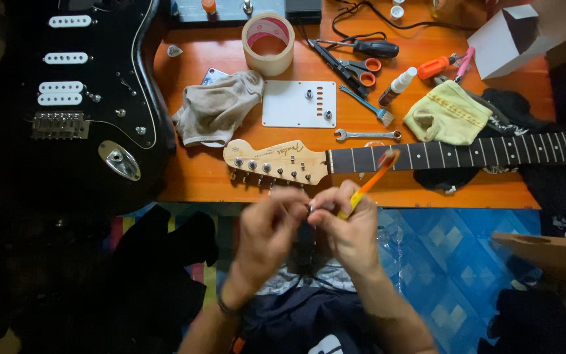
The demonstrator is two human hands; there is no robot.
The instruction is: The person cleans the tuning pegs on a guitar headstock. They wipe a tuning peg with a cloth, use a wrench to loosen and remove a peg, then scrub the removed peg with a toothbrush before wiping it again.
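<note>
Both hands meet just off the near edge of the orange wooden bench (191, 177). The right hand (348, 229) has its grip closed on a thin orange-and-yellow tool (371, 183); the left hand (266, 233) pinches a small part, too blurred to name. One maple-headed guitar neck (375, 158) lies just beyond, one glossy black guitar body (93, 98) to the left.

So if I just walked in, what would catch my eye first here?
Probably the black guitar body lying at the left of the orange table, and the detached guitar neck stretched along the front edge. Just below it, the left hand and right hand meet over some small part, the right one also gripping an orange-handled tool.
</note>
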